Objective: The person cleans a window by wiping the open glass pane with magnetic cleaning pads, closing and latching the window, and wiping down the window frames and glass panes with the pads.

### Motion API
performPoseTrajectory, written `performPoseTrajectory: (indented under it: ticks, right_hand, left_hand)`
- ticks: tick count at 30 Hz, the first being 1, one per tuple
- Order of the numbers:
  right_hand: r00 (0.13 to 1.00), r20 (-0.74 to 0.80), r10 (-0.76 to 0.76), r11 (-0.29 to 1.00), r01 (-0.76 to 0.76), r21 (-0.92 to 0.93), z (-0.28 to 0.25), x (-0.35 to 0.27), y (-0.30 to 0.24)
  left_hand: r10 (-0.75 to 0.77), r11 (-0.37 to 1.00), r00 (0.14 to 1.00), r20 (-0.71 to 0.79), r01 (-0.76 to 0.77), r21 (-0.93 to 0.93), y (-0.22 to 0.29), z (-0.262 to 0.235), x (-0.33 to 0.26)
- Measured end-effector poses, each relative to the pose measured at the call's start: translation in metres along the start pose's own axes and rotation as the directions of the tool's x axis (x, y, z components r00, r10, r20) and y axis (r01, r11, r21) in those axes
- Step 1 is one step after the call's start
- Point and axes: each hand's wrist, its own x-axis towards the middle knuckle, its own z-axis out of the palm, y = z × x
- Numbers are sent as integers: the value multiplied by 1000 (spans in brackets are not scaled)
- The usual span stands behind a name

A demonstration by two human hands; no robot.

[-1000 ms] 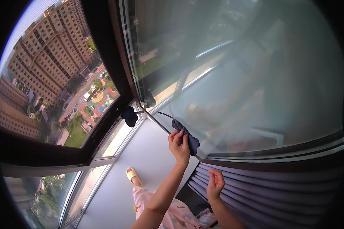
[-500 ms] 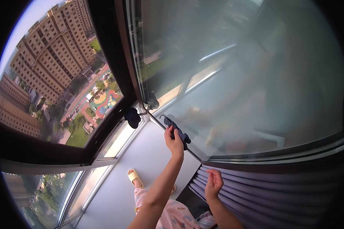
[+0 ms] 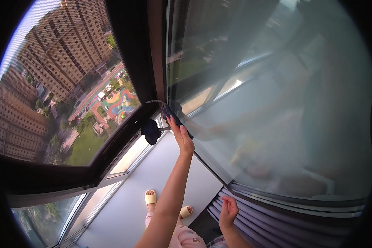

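The left hand point(image 3: 182, 138) is holding one dark blue cloth point(image 3: 172, 117), with its grip pressing the cloth flat against the big glass window pane point(image 3: 268, 95). The cloth is sitting at the left edge of that pane, right beside the dark window frame post point(image 3: 141, 62). The fingers are pointing up and the left arm is reaching up long and straight from the bottom of the picture.

The right hand point(image 3: 228, 210) is hanging low near the purple ribbed curtain point(image 3: 277, 225). Its grip is loosely curled and is holding nothing.

One dark round knob point(image 3: 151, 131) is sticking out just left of the cloth, near the frame. Two pale yellow slippers point(image 3: 150, 199) are standing on the grey floor point(image 3: 132, 198) far below.

Part of the cloth is hiding behind the left hand, so its full shape is hard to see. The glass is looking misty, and the shapes in it are too blurry to make out.
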Motion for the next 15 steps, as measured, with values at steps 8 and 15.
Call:
performPoseTrajectory:
  ticks: [8, 15]
  right_hand:
    - [999, -16, 28, 1000, -28, 4, 49, 14, -6]
    - [995, -93, -20, 999, 24, 38, 63, 25, -15]
  left_hand:
    - [-480, 827, 869, 119, 494, -268, -56, -31, -18]
    - [225, 949, 836, 501, -304, 81, 8, -25, -106]
